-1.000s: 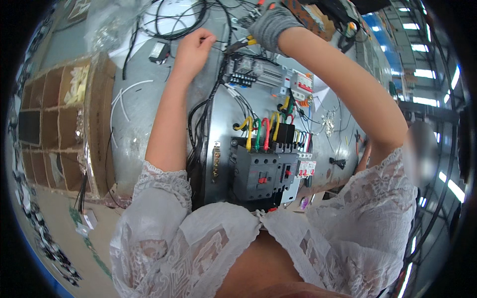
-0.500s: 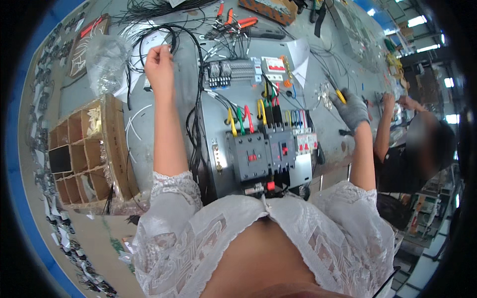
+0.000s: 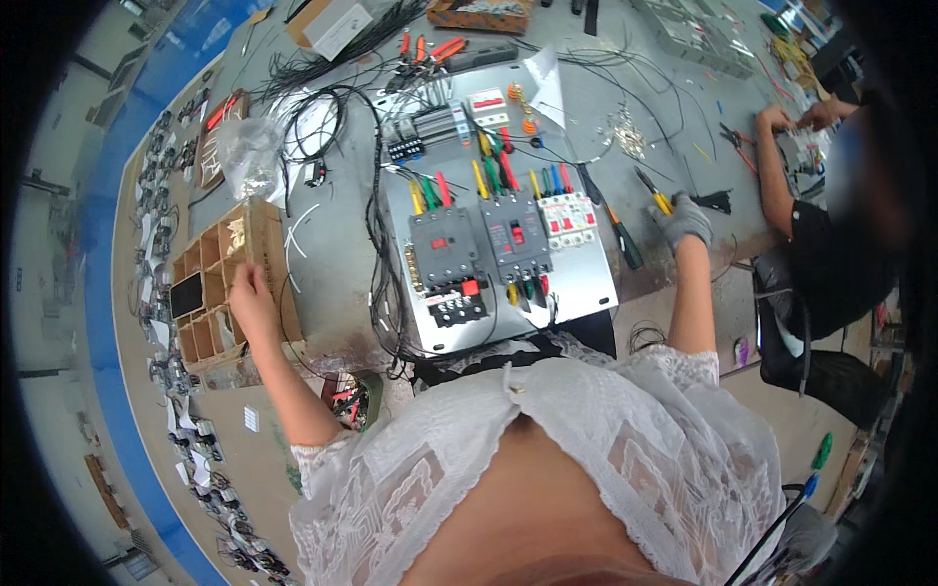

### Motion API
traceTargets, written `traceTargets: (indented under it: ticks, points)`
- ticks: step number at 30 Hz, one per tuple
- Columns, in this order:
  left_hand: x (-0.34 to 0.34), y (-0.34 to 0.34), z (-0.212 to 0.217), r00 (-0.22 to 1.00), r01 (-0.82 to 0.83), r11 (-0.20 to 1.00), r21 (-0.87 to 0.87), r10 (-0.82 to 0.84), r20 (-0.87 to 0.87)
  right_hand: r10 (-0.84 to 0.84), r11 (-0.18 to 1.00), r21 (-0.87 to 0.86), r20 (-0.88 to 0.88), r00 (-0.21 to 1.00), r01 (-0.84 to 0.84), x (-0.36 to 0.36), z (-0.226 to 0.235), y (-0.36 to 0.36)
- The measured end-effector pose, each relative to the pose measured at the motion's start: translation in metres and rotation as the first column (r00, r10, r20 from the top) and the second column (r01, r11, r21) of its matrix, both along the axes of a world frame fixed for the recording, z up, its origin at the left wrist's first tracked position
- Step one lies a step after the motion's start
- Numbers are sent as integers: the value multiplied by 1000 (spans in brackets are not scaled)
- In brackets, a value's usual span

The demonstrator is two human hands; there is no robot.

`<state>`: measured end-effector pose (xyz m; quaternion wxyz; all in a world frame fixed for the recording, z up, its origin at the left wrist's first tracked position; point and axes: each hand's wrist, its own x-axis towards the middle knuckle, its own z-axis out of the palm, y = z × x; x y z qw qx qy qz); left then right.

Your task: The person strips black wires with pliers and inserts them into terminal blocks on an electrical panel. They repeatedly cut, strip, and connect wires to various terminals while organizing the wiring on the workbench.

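Electrical panel on the grey workbench, flat and directly in front of the body. Looks well along in mounting: carries a left dark grey breaker, a right dark grey breaker, a row of small white breakers with red levers, and farther up a white breaker and a terminal row.

Seems only partly wired. Shows yellow, green and red cables at the upper edge of the left breaker, and coloured cables likewise above the right one and above the small ones. Impossible to tell from here how firmly fastened, or where every far end runs.

Left to do, by the look of it: sorting and connecting the black wire bundle, which lies loose along the panel's left edge, plus the thin wires trailing near the orange-handled pliers at the top.

Left hand bare, fingers drawn close together over the right side of the cardboard compartment box; cannot tell whether pinching anything or touching the cardboard. Right hand in a grey glove, closed around a yellow-handled tool, out over the bench to the right of the panel, beyond a dark-handled screwdriver and well apart from the breakers.
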<state>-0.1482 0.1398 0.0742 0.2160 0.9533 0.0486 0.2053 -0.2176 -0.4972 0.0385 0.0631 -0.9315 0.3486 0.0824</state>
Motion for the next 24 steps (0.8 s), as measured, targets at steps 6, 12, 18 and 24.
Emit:
traceTargets:
  ticks: [6,12,18,24]
  points:
    - [-43,-24,1,947,245,956,162,-199,-253,8,1000,25,122,993,-11,-7,-22,-8]
    - [-23,-66,29,963,227,918,326,-160,-218,69,997,-47,443,894,-53,-29,-47,-7]
    - [31,-133,15,881,450,878,-163,-466,-80,162,984,-40,621,767,-176,-36,-41,-13]
    - [113,-244,-14,606,544,561,-624,-777,-171,274,800,174,746,607,-575,37,27,72]
